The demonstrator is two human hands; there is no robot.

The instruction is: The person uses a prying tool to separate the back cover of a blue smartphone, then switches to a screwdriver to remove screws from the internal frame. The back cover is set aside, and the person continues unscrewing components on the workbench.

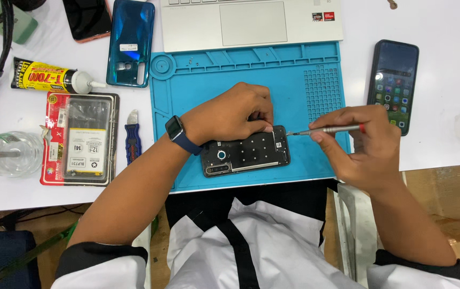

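The blue work mat [251, 80] keeps everything from sliding, so the opened phone [246, 155] lies flat at its near edge, back cover off. My left hand [230, 113] presses down on the phone's far edge, fingers curled, pinning it. My right hand [361, 144], off the mat's right side, pinches a slim screwdriver [326, 129] almost level, tip at the phone's right end.

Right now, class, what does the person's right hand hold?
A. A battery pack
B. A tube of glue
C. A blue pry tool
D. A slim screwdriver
D: the right hand grips a slim screwdriver with its tip at the edge of the opened phone, which the left hand steadies on the blue mat; the glue tube lies untouched at the left.
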